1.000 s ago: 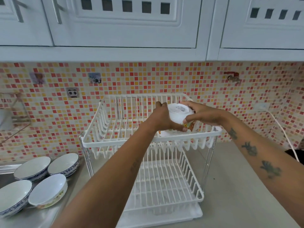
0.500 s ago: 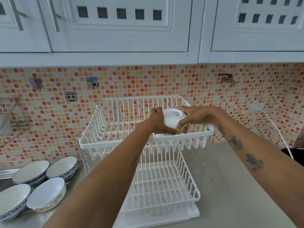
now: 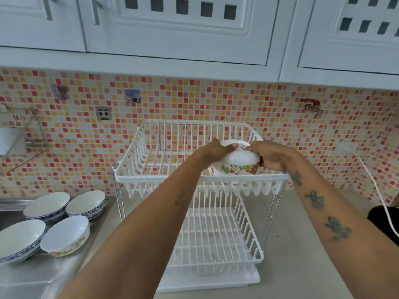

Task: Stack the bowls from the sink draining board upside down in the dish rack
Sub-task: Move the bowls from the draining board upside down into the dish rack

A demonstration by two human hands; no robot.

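Observation:
A white bowl with a cartoon band point(image 3: 239, 161) sits upside down in the right part of the top tier of the white two-tier dish rack point(image 3: 155, 179). My left hand point(image 3: 212, 153) grips its left side and my right hand point(image 3: 271, 156) grips its right side. On the steel draining board point(image 3: 32, 275) at the lower left stand several bowls right side up: a white one with a cartoon band point(image 3: 65, 235) and three with blue patterns point(image 3: 86, 203), point(image 3: 46, 206), point(image 3: 18, 239).
The rack's lower tier point(image 3: 216, 238) holds nothing. A grey counter point(image 3: 302, 255) spreads to the right, with a white cord point(image 3: 375, 186) and a dark object point(image 3: 382, 221) at the far right. White wall cupboards point(image 3: 183, 29) hang overhead. A wire shelf point(image 3: 19, 137) sticks out at the left wall.
Both hands have lowered the upturned bowl deeper into the top tier, so its cartoon band now shows just above the front rail. The bowls on the draining board have not moved.

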